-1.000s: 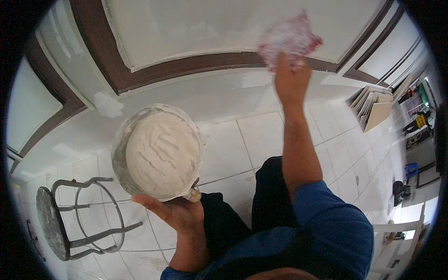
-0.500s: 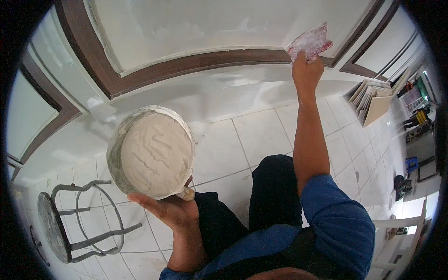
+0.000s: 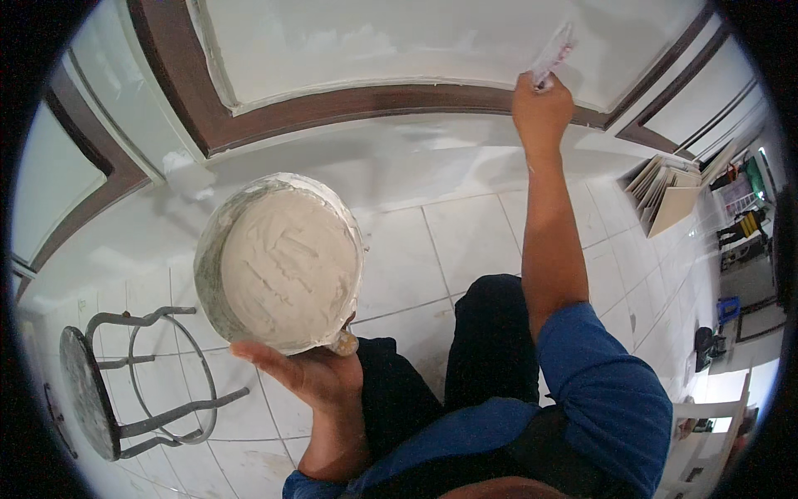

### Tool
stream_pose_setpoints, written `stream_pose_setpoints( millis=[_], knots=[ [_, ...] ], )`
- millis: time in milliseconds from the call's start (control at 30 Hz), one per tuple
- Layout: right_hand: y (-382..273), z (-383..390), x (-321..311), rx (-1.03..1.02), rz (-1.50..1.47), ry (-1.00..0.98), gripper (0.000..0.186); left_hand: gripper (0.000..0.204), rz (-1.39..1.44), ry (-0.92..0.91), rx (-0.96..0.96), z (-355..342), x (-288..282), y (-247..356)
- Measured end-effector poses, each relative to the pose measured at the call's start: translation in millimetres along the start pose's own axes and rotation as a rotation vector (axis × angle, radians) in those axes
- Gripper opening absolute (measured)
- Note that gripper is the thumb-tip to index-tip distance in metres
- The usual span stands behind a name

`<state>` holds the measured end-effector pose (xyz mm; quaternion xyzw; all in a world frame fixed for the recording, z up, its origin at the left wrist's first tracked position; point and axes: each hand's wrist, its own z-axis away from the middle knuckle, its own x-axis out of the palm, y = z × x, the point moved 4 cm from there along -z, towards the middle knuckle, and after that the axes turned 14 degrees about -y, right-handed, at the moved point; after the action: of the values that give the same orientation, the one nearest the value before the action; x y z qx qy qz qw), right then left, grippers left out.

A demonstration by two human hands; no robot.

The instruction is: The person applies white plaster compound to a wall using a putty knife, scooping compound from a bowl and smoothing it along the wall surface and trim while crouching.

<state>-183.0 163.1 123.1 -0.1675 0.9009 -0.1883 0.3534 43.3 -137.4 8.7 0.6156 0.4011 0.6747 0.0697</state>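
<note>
Head view showed the round pan (image 3: 209,283), nearly full of off-white paste (image 3: 287,258), held above the tiled floor (image 3: 399,241). The left hand (image 3: 320,378) cupped the pan from below, its thumb spread out along the near side and its other fingers mostly hidden; a stubby handle (image 3: 343,343) stuck out from the pan's near side. Beyond the pan and to its right, the right hand (image 3: 544,104) pinched a thin white-and-red sheet (image 3: 555,54); whether it touched the pale panel (image 3: 465,50) could not be told. A stool (image 3: 87,391) was left of the pan, stacked boards (image 3: 675,204) well right of it.
</note>
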Motion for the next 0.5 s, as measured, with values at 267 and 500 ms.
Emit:
stream_pose_setpoints(
  millis=[267,500],
  knots=[
    [-90.6,36.1,49.7,-0.118,-0.12,0.027,0.022,0.089,-0.018,0.096,0.05,-0.6,-7.6,19.4],
    [-199.2,81.9,104.0,-0.198,-0.237,-0.16,0.038,0.086,-0.077,0.155,0.108,3.9,-9.4,30.7]
  ],
)
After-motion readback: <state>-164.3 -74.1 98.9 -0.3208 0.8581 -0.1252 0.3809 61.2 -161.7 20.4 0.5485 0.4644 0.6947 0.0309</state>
